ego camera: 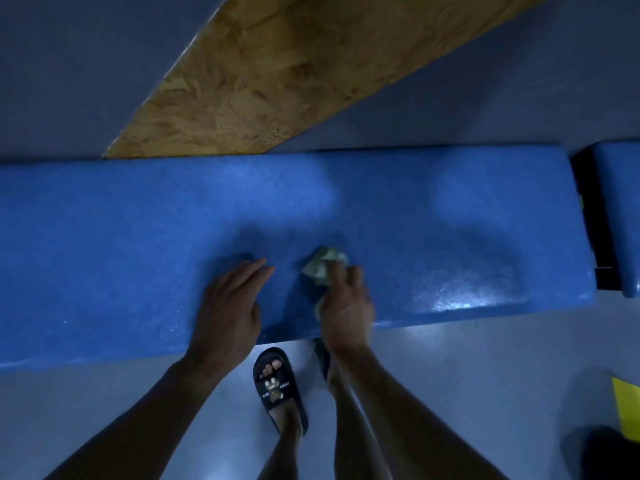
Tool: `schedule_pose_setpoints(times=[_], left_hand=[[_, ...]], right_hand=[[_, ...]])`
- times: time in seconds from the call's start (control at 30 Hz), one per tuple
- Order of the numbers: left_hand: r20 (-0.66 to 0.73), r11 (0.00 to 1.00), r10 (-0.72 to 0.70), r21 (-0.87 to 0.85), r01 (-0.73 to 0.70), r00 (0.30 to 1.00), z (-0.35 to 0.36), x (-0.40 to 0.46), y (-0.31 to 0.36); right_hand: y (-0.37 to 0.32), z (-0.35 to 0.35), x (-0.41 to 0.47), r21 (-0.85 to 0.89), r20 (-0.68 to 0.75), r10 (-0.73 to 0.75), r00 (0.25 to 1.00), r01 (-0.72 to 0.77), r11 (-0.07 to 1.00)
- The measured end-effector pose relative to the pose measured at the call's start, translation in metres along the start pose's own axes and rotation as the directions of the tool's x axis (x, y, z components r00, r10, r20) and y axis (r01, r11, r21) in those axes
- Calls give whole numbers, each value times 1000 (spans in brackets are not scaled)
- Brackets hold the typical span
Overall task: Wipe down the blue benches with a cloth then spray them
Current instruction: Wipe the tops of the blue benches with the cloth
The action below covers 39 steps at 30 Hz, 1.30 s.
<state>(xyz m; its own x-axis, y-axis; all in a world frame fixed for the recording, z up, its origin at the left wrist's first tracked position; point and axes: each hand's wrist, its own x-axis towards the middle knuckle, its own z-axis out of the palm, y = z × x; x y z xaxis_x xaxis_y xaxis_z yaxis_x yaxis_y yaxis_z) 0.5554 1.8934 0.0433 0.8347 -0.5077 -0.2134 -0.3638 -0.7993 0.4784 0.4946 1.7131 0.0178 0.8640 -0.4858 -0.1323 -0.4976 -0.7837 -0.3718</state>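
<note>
A long blue bench (121,237) runs across the head view, its surface glossy near the right end. My right hand (346,303) grips a crumpled pale green cloth (323,266) and presses it on the bench near the front edge. Just left of it, my left hand (228,306) lies flat on the bench with fingers together, holding nothing. A second blue bench (620,209) begins at the far right, past a dark gap. No spray bottle is in view.
A wall (69,81) with a slanted chipboard panel (263,71) rises behind the bench. My foot in a dark slide sandal (277,386) stands on the pale floor below the bench. A yellow object (628,407) and a dark shape sit at the lower right.
</note>
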Motion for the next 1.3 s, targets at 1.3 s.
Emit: schedule_pose_setpoints(times=[1.3], left_hand=[[15, 996, -83, 38, 83, 996, 12, 86, 19]], right_hand=[[35, -14, 131, -143, -23, -112, 993, 108, 984]])
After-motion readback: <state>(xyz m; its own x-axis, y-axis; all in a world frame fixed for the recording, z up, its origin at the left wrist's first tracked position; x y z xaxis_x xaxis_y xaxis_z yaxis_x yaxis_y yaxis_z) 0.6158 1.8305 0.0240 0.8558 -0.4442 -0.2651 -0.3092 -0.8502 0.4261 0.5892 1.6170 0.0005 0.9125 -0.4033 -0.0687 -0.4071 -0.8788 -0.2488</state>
